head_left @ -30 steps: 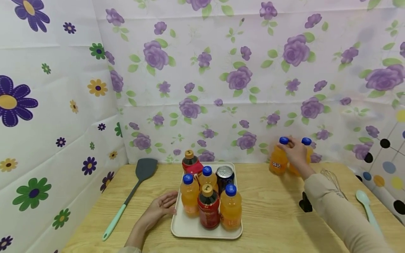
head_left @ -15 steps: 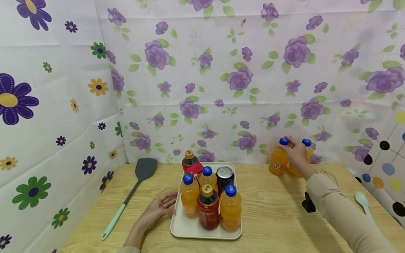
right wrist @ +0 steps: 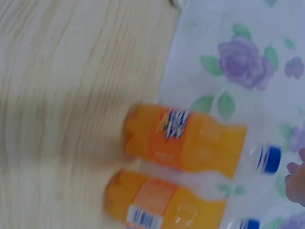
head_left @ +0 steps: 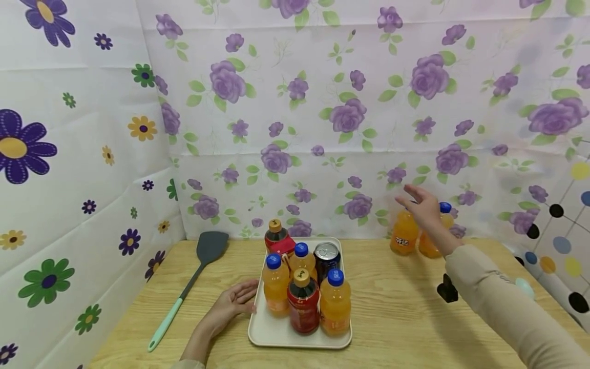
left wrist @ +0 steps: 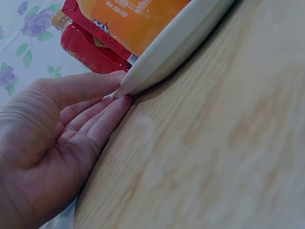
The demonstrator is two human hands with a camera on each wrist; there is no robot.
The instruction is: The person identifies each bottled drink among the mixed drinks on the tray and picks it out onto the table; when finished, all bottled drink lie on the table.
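My left hand (head_left: 230,302) lies against the left edge of a cream tray (head_left: 301,342), its fairly straight fingers touching the rim; the left wrist view shows this contact closely. On the tray stand several orange soda bottles with blue caps, such as the front right one (head_left: 335,307), a red-labelled dark drink bottle (head_left: 304,310) and a dark can (head_left: 328,259). My right hand (head_left: 424,207) hovers with fingers spread over two more orange soda bottles: the left one (head_left: 404,233) and the right one (head_left: 429,246), partly hidden. In the right wrist view both bottles (right wrist: 186,138) stand apart from the hand.
Left of the tray lies a grey-bladed spatula (head_left: 198,271) with a mint handle. A small black object (head_left: 447,289) sits near the right forearm. A pale mint utensil (head_left: 524,288) is mostly hidden behind the sleeve. Floral sheeting (head_left: 304,128) rises behind the table.
My right hand has let go of the left orange bottle's cap and risen slightly, fingers opening. The bottle stays standing beside the other one. My left hand has not moved.
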